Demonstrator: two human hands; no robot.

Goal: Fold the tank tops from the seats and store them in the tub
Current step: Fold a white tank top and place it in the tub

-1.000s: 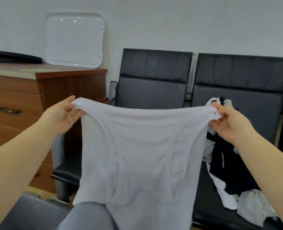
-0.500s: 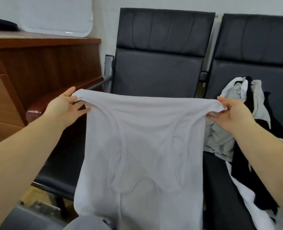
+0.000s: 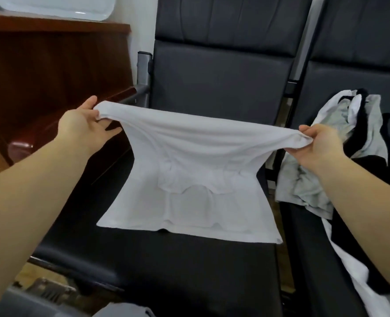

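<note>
A white tank top [image 3: 196,170] stretches between my two hands above the left black seat [image 3: 157,266]. Its lower part, with the straps and neckline, lies flat on the seat cushion. My left hand [image 3: 84,126] pinches the left corner of the hem and my right hand [image 3: 320,143] pinches the right corner, both lifted off the cushion. A heap of white, grey and black tank tops [image 3: 349,156] lies on the right seat, beside my right forearm. At the bottom left, a grey rim [image 3: 17,303] shows; whether it is the tub I cannot tell.
A brown wooden cabinet [image 3: 52,65] stands left of the seats, with a white tray [image 3: 52,5] leaning on top. A metal armrest post [image 3: 143,72] sits between cabinet and seat. The seat backs rise close behind the shirt.
The white tank top hung in the air before; now its lower half lies on the left seat cushion. My hands have moved forward and down, and the view has come closer to the seat.
</note>
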